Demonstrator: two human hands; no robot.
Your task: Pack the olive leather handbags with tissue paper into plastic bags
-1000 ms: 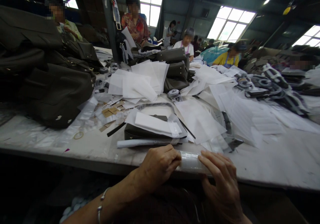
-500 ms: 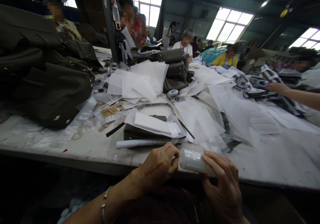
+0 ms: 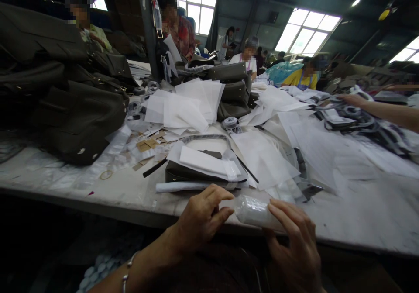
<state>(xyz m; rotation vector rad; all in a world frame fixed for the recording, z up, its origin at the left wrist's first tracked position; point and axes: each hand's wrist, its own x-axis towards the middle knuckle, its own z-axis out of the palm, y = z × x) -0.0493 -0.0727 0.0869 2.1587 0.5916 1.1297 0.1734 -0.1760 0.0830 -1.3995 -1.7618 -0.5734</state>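
My right hand [image 3: 293, 236] is closed around the right part of a shiny roll of clear tape [image 3: 252, 210] at the table's front edge. Beside the roll's left end is my left hand [image 3: 207, 212], its thumb and forefinger apart with nothing visible between them. Just beyond both hands lies a dark bag [image 3: 173, 170], partly covered by white sheets and a folded white pad [image 3: 203, 161]. A white wrapped tube [image 3: 176, 187] lies along the bag's near side. The bag's looped handle [image 3: 206, 138] is wrapped in clear plastic.
Dark bags [image 3: 81, 122] are piled at the left. Loose white sheets [image 3: 262, 157] spread over the table [image 3: 360, 214], with brown cards [image 3: 147, 144] left of centre. At the right, a co-worker's arm [image 3: 376, 105] reaches over plastic-wrapped straps. Other people work behind.
My left thumb and forefinger have parted, from a pinch near the roll's end. The view has shifted slightly. At the right, the co-worker's hand has moved left among the straps.
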